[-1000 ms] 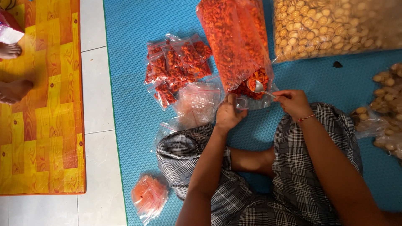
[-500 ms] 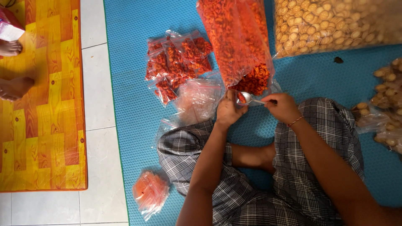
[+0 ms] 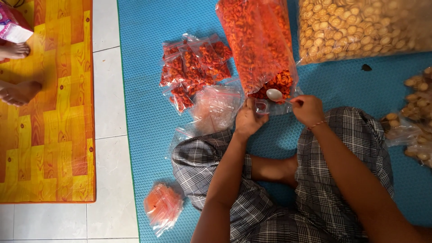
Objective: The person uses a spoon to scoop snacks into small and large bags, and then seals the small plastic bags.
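Observation:
I sit cross-legged on a blue mat (image 3: 148, 40). My right hand (image 3: 308, 109) grips a white plastic spoon (image 3: 274, 94), its bowl empty at the mouth of a big clear bag of orange snacks (image 3: 258, 42). Just left of it, my left hand (image 3: 248, 120) pinches a small clear plastic bag (image 3: 262, 107) under the spoon. A loose heap of empty small bags (image 3: 217, 108) lies beside my left hand.
Filled small bags of orange snacks (image 3: 193, 67) are piled at the left of the big bag. A large bag of round biscuits (image 3: 360, 27) lies at the top right, small biscuit packs (image 3: 416, 117) at the right. Another person's bare feet (image 3: 18, 90) rest on an orange mat (image 3: 49, 148). One orange pack (image 3: 163, 208) lies by my knee.
My right hand has drawn the spoon back out of the big snack bag, to the left over the small bag. My left hand stays on the small bag.

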